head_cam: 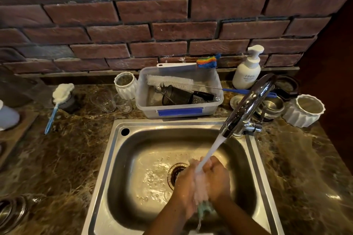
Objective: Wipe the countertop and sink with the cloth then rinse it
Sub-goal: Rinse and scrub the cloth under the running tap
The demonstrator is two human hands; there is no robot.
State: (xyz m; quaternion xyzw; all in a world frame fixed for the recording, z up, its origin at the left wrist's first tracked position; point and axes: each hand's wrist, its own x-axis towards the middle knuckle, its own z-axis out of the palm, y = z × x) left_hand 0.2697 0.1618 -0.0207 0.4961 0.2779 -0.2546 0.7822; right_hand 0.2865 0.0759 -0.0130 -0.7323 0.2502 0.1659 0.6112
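While both hands work low in the frame, right of centre, the cloth (206,208) sits bunched between them. Left hand (186,183): fingers curled round the cloth. Right hand (218,179): the same, knuckles up, pressed against the left. Only a pale wet wad between the palms and a teal end hanging below the wrists show; the rest is hidden by the hands.

Water (214,149) runs in a white stream from the tap (246,105) and lands where the two hands meet. The chrome tap arches in from right of centre.

Hands and cloth are over the sink (118,150), a steel basin filling the lower middle. Its floor is wet, with droplets and ripples left of the hands. The drain (176,172) is just left of the left hand, partly covered by it.

Brown marbled countertop (63,158) surrounds the sink. Above the basin, at centre, a clear plastic tub (145,99) holds a white bottle brush (170,82) and dark utensils. Left of the tub: a white ribbed pot (125,86) and two glasses (104,101). Further left, a sponge wand (57,101) with a blue handle. Right of the tub, a white pump bottle (247,70); at the right edge, a second ribbed pot (303,112). Brick wall (152,30) across the top.
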